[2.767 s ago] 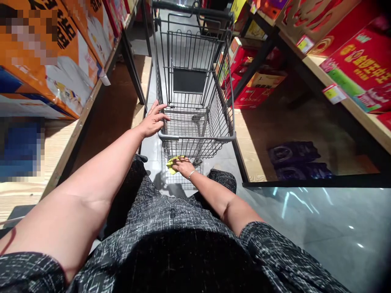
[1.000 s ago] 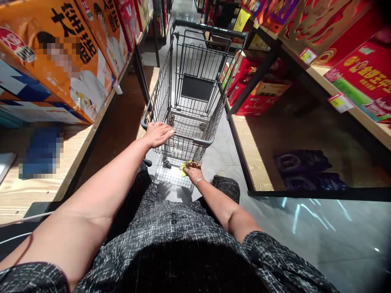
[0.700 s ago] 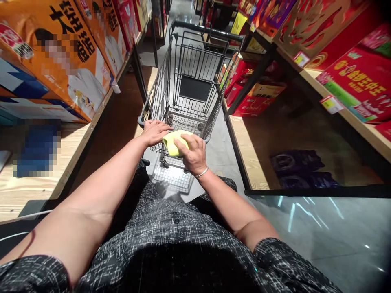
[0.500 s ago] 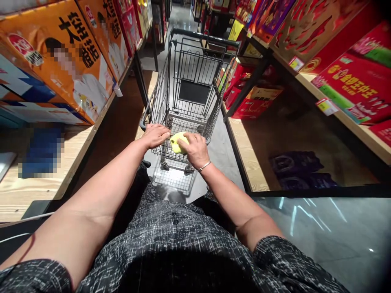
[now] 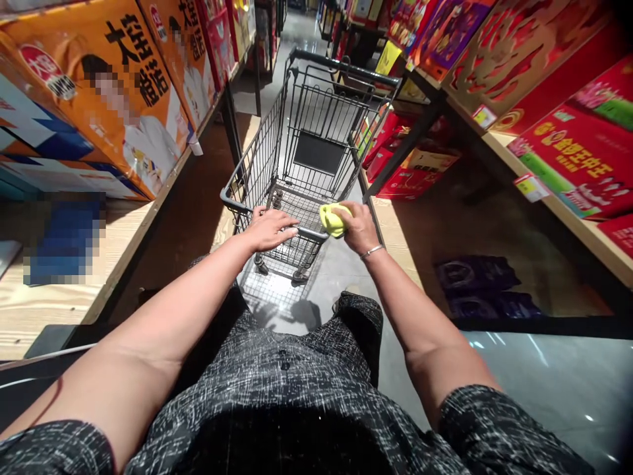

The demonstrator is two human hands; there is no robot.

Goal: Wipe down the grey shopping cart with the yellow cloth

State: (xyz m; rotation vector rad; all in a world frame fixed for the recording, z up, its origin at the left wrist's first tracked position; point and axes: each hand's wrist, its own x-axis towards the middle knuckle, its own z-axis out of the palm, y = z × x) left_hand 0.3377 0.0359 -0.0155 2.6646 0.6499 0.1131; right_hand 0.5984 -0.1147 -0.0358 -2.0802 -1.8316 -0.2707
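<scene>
A black wire shopping cart (image 5: 320,153) stands in the aisle before me, its near rim by my hands. My left hand (image 5: 271,228) rests at that rim with the fingers stretched out, holding nothing. Bunched in my right hand (image 5: 360,228) is a yellow cloth (image 5: 334,220), gripped at the cart's near right corner. Part of the cloth is hidden under the fingers. The basket's wire floor shows no goods on it.
Wooden shelves line both sides close to the cart. Orange boxes (image 5: 99,86) fill the left shelf (image 5: 126,247); red gift boxes (image 5: 578,148) stand on the right one. Dark purple packages (image 5: 479,274) lie on the lower right shelf. The aisle floor runs on beyond the cart.
My right hand has moved right with the yellow cloth, away from my left hand. My left hand has shifted slightly right and nearer me. The cart's near end has turned a little to the left.
</scene>
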